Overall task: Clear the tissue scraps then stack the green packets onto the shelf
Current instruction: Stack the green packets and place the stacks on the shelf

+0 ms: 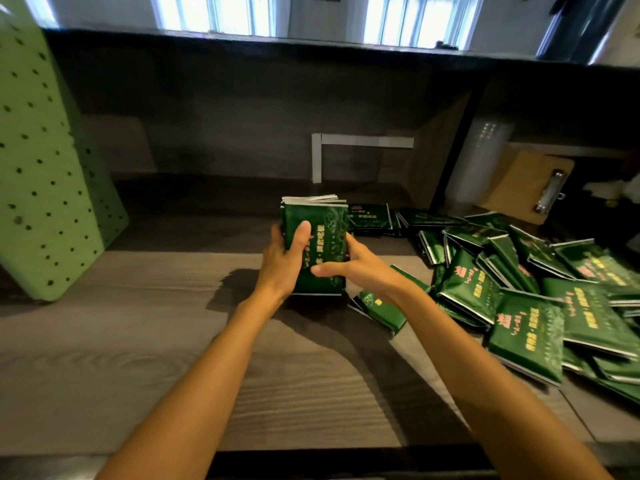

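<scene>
I am gripping the stack of packets (325,226) by its sides with left hand (282,261) and right hand (353,268), judging it light, slick, squashy.

Yellow and red characters printed on the green packets (526,332), centre and lower right of the frame, all too blurred to be read.

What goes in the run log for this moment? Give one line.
stage: stacking | left hand: grips bundle of green packets | right hand: grips same bundle | loose pile: on desk, right side
</scene>
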### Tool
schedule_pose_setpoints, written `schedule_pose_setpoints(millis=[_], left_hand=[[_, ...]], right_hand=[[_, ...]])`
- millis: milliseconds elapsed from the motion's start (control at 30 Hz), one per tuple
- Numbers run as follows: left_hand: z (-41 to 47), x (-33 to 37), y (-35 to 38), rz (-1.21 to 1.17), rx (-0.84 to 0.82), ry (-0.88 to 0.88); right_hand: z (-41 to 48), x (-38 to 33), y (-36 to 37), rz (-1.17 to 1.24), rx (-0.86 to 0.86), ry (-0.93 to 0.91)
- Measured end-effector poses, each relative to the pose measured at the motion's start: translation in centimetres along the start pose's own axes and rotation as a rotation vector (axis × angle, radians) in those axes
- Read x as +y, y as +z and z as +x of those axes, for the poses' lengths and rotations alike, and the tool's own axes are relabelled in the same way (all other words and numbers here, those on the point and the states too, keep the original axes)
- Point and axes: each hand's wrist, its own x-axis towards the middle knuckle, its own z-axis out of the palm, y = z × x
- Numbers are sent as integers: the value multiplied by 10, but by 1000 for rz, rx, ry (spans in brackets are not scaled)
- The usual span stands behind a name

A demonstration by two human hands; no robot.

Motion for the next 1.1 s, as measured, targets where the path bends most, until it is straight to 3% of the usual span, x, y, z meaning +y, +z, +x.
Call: schedule_pose_setpoints(millis=[300, 500, 833, 1100], left_hand=[[-9, 134, -48, 126, 98, -256], [-41, 209, -103, 2, 144, -436], [-106, 198, -193, -303, 356, -507], [-119, 207, -292, -449, 502, -430]], right_hand=[[-17, -111, 5, 283, -19, 144], [-41, -201, 19, 262, -157, 188], [-40, -248, 113, 145, -387, 197], [-21, -304, 206, 126, -504, 26]])
